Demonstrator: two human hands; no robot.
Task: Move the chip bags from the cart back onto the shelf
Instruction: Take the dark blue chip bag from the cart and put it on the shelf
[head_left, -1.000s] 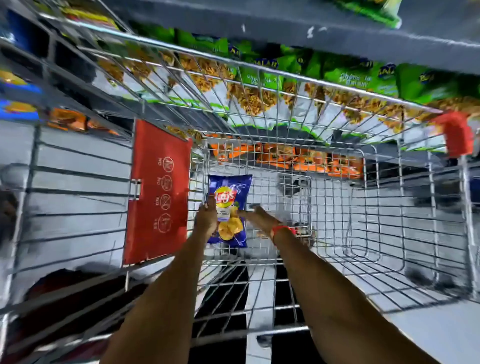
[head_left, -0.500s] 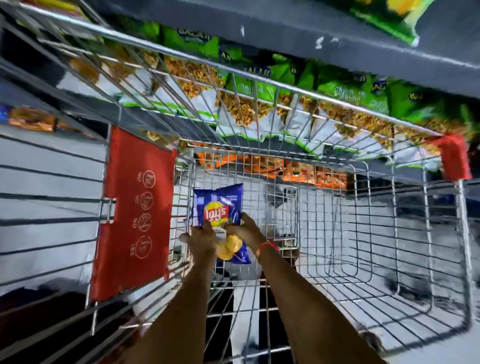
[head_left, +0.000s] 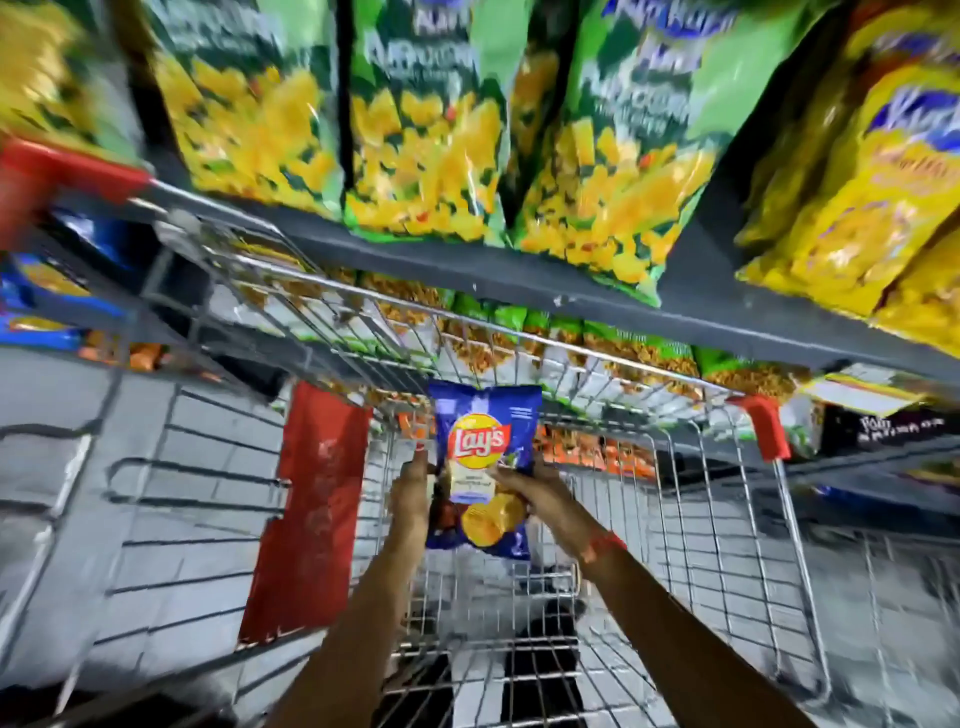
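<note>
A blue Lay's chip bag (head_left: 485, 441) is held upright above the wire shopping cart (head_left: 727, 519), between both hands. My left hand (head_left: 413, 491) grips its left edge, and my right hand (head_left: 540, 496), with a red band at the wrist, grips its right side. The bag's top reaches the height of the cart's far rim. The grey shelf (head_left: 519, 270) runs right behind the cart. No other chip bag shows inside the cart basket.
Green and yellow snack bags (head_left: 415, 130) stand on the grey shelf; more green bags (head_left: 639, 348) fill the shelf below. A red panel (head_left: 306, 514) hangs on the cart's left side. Red corner guards (head_left: 761, 426) cap the cart's rim. Grey tiled floor lies around.
Both hands closed on the blue bag and lifted it from the cart's bottom up towards the shelf. The view tilted up, showing the upper shelf.
</note>
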